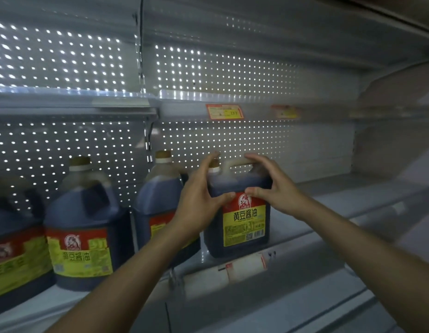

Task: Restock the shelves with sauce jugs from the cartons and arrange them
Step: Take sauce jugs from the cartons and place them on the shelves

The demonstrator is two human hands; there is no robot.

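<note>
On the grey metal shelf (328, 207), left hand (199, 200) and right hand (273, 186) clasp a dark plastic sauce jug (239, 212) with its yellow-and-red label forward, apparently squaring it beside three matching jugs (81, 227).

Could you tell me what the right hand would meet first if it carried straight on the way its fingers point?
The right hand already touches the jug; past it, probably the left hand, though depth is unclear.

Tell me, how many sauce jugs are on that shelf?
4: one cut off at the far left, one beside it, one behind the left forearm, one between both hands. Others may be hidden.
</note>
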